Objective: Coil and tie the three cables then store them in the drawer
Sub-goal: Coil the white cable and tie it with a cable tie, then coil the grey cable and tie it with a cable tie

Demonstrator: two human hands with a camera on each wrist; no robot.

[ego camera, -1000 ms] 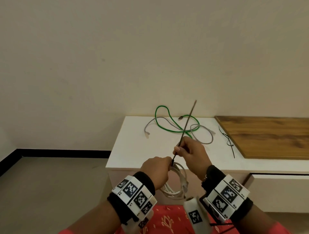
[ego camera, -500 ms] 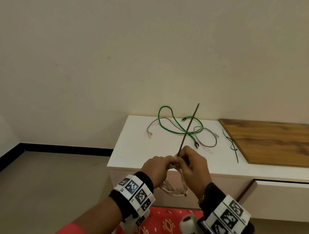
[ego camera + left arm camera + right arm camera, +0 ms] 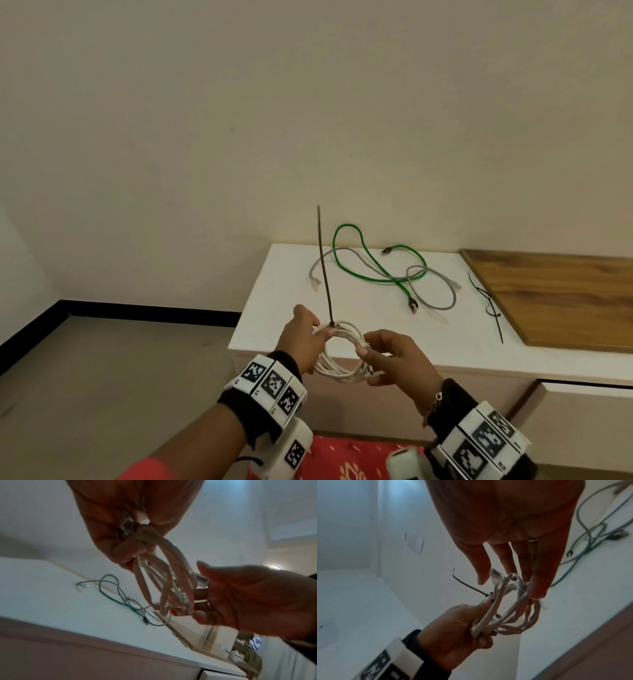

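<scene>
A coiled white cable (image 3: 342, 356) hangs in the air before the cabinet, bound by a black zip tie (image 3: 323, 267) whose long tail sticks straight up. My left hand (image 3: 305, 339) pinches the coil (image 3: 159, 582) at the tie's head. My right hand (image 3: 387, 356) pinches the coil's (image 3: 513, 608) right side between thumb and fingers (image 3: 537, 582). A green cable (image 3: 376, 267) and a grey cable (image 3: 431, 287) lie tangled and uncoiled on the white cabinet top (image 3: 281, 308).
Two spare black zip ties (image 3: 489, 305) lie on the cabinet near a wooden panel (image 3: 561, 301). A drawer front (image 3: 589, 421) sits slightly proud below right. A red patterned rug (image 3: 349, 462) is underfoot; bare floor lies to the left.
My right hand let go of the zip tie's tail and moved down to the coil's right side. The tail now stands upright instead of leaning right, and the tie is snug on the coil.
</scene>
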